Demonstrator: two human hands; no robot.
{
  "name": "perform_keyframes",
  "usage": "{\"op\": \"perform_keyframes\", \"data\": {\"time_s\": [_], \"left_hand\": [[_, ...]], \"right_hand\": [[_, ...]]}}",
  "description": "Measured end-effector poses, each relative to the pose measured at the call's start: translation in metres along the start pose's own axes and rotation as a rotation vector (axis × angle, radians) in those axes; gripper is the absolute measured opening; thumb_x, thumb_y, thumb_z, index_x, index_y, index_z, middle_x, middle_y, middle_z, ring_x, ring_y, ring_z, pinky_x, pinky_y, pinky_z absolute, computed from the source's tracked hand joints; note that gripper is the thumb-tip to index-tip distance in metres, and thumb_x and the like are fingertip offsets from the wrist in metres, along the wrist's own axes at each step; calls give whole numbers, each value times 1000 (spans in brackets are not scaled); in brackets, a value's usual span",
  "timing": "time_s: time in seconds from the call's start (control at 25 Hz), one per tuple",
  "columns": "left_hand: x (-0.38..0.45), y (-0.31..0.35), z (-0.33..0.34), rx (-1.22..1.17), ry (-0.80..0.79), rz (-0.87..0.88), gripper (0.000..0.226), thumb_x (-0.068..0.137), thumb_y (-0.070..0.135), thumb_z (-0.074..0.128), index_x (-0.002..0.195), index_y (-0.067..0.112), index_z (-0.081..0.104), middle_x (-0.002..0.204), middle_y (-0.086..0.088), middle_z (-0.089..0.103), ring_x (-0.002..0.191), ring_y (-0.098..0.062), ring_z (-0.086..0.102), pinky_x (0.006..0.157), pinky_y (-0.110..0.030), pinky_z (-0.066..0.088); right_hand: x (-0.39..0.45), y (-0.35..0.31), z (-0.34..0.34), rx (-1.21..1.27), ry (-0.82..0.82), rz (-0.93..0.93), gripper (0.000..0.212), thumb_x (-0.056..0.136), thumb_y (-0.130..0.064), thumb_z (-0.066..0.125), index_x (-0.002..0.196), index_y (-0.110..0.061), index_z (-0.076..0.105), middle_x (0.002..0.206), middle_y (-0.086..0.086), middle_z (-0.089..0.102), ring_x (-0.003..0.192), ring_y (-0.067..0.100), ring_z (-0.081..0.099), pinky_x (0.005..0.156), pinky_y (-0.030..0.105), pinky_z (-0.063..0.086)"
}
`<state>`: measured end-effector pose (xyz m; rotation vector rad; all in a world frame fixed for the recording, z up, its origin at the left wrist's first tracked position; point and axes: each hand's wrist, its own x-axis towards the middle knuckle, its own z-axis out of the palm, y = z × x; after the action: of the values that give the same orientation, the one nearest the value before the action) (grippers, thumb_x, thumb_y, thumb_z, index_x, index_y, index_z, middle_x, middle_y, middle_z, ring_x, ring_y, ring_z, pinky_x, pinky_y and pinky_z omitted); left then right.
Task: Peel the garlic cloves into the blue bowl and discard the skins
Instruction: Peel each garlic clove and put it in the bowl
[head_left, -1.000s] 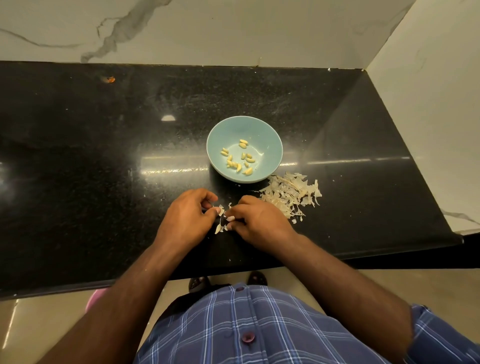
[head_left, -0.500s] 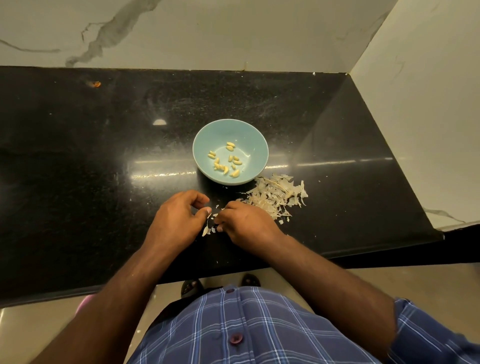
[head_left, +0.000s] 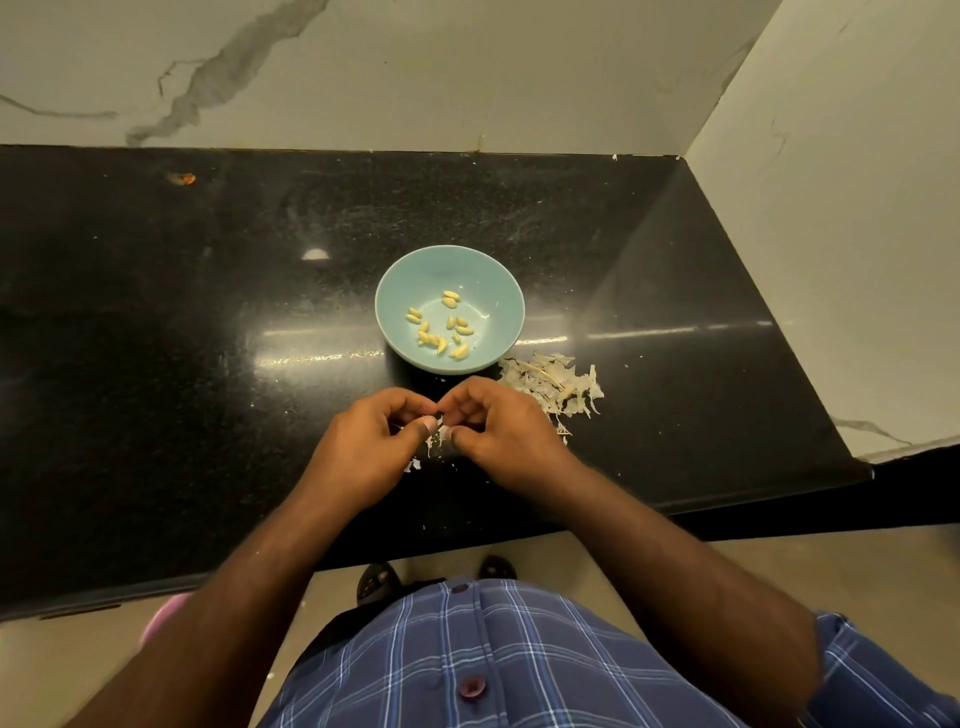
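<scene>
Pinching a garlic clove (head_left: 435, 432), both hands (head_left: 363, 447) (head_left: 498, 431) work over black countertop (head_left: 156, 364) beneath marble walls (head_left: 467, 67).

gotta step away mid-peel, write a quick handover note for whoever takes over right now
Left hand and right hand: both pinch one garlic clove between them, skin partly torn, just above the black counter.
Blue bowl: behind the hands, about a dozen peeled cloves inside.
Skin pile: on the counter, right of the bowl; a few scraps lie under the hands.
Left: finish this clove, drop it in the bowl, discard all skins. No other unpeeled cloves are visible.
</scene>
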<state>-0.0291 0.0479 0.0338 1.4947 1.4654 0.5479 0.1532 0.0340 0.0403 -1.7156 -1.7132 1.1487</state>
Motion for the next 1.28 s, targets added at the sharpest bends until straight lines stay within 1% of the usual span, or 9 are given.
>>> {"op": "perform_keyframes", "data": {"time_s": [0.08, 0.2, 0.4, 0.6, 0.72, 0.84, 0.96, 1.12, 1.28], "left_hand": [[-2, 5, 4, -230, -81, -51, 16, 92, 15, 73, 104, 24, 73, 87, 0, 77, 82, -17, 74, 72, -31, 58], [-3, 12, 10, -357, -70, -68, 20, 88, 7, 77, 105, 15, 72, 88, -7, 77, 84, -25, 75, 75, -37, 60], [-4, 26, 18, -375, 1, -6, 9, 87, 9, 77, 94, 14, 74, 76, -4, 74, 64, -10, 64, 65, -28, 54], [-6, 38, 25, -358, 41, 79, 11, 85, 11, 81, 92, 15, 75, 79, -5, 76, 76, -15, 72, 72, -30, 59], [-6, 40, 29, -328, 69, 136, 9, 85, 13, 81, 91, 17, 75, 77, -4, 76, 76, -17, 73, 73, -33, 61], [-4, 38, 33, -306, 102, 174, 8, 86, 14, 80, 89, 20, 76, 76, -3, 76, 76, -20, 73, 76, -42, 62], [-3, 35, 36, -289, 116, 179, 7, 86, 18, 81, 87, 24, 77, 75, -2, 76, 76, -21, 74, 78, -47, 62], [-4, 33, 44, -328, 97, 158, 5, 87, 16, 79, 89, 20, 77, 74, -3, 76, 73, -19, 74, 78, -47, 63], [-4, 29, 48, -366, 89, 137, 5, 88, 12, 78, 90, 16, 76, 75, -7, 76, 74, -22, 74, 74, -42, 62]], "right_hand": [[-1, -4, -8, 69, 61, 12, 23, 86, -12, 74, 104, -25, 68, 91, -11, 71, 85, -3, 66, 77, 13, 52], [-4, -12, -17, 137, 106, 3, 27, 83, -7, 75, 99, -27, 66, 89, -8, 73, 87, 4, 69, 83, 25, 59], [-8, -13, -27, 161, 175, 11, 24, 81, -10, 78, 99, -23, 69, 89, -5, 74, 86, 10, 71, 83, 39, 61], [-8, -11, -34, 199, 201, 30, 29, 77, -7, 78, 97, -25, 67, 85, -3, 75, 85, 12, 73, 83, 43, 62], [-9, -10, -39, 234, 218, 41, 27, 76, -6, 78, 95, -23, 67, 85, -1, 76, 84, 15, 74, 81, 46, 62], [-11, -9, -39, 199, 249, 46, 20, 81, -10, 74, 94, -23, 67, 84, -1, 74, 81, 16, 72, 77, 46, 63], [-14, -7, -39, 209, 252, 33, 22, 78, -12, 75, 95, -23, 68, 84, -1, 75, 81, 17, 72, 78, 46, 62], [-18, -2, -40, 191, 270, 35, 23, 76, -14, 78, 94, -24, 68, 84, -3, 75, 82, 14, 73, 79, 46, 62], [-19, -2, -40, 160, 273, 36, 27, 73, -14, 83, 93, -23, 67, 82, -4, 76, 80, 9, 73, 79, 40, 62]]}}
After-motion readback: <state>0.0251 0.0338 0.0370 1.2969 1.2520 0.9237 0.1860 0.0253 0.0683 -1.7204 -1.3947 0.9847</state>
